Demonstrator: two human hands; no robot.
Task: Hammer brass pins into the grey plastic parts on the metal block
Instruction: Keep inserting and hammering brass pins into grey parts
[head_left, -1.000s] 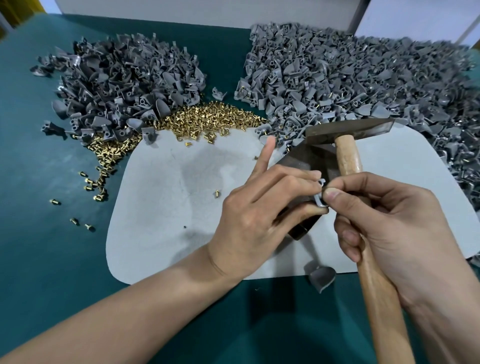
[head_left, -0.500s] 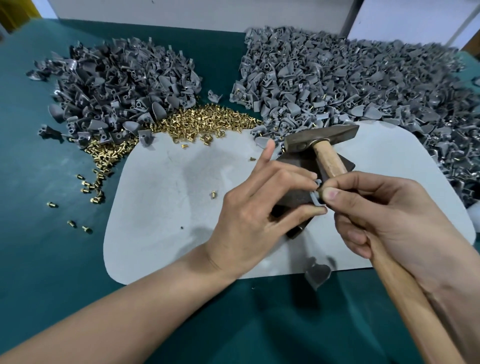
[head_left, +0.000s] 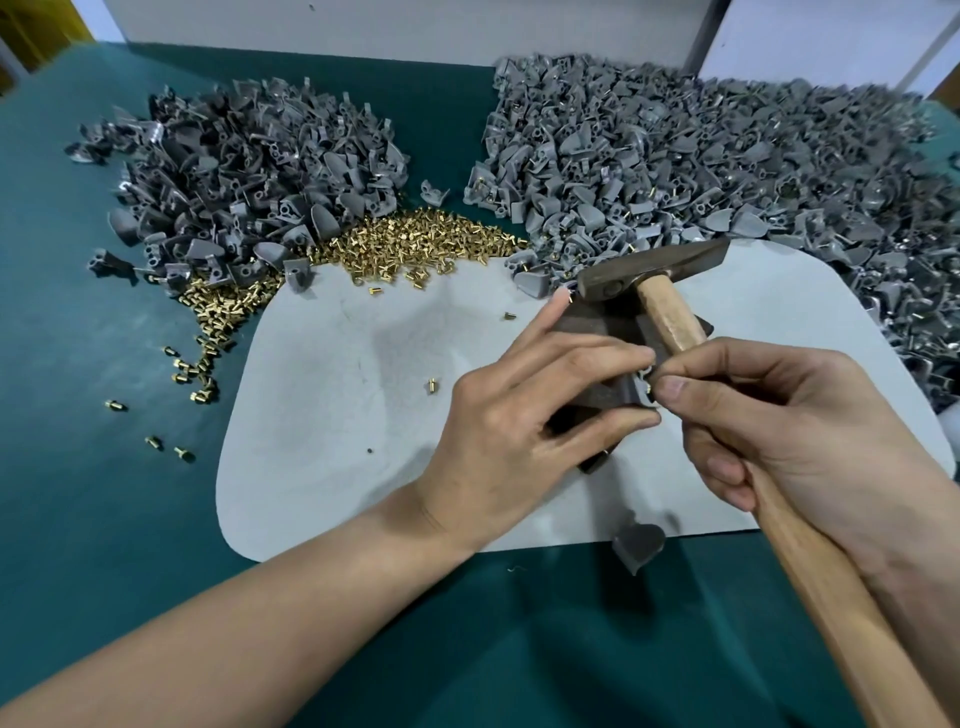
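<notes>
Pinching a grey part (head_left: 626, 391) steady on the block (head_left: 587, 322), the left hand (head_left: 519, 415) lets the right hand (head_left: 769, 426) seat a pin (head_left: 649, 387) between thumb and forefinger, its other fingers curled round the hammer (head_left: 670, 312), ready to strike.

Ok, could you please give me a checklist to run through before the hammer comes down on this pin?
1. Grey part on metal block, held by left hand: ok.
2. Brass pin seated straight in the part: cannot tell.
3. Hammer gripped by right hand: ok.
4. Fingertips away from the pin: not ok, both hands' fingertips are at it.
5. Spare brass pin pile on the table: ok.
</notes>
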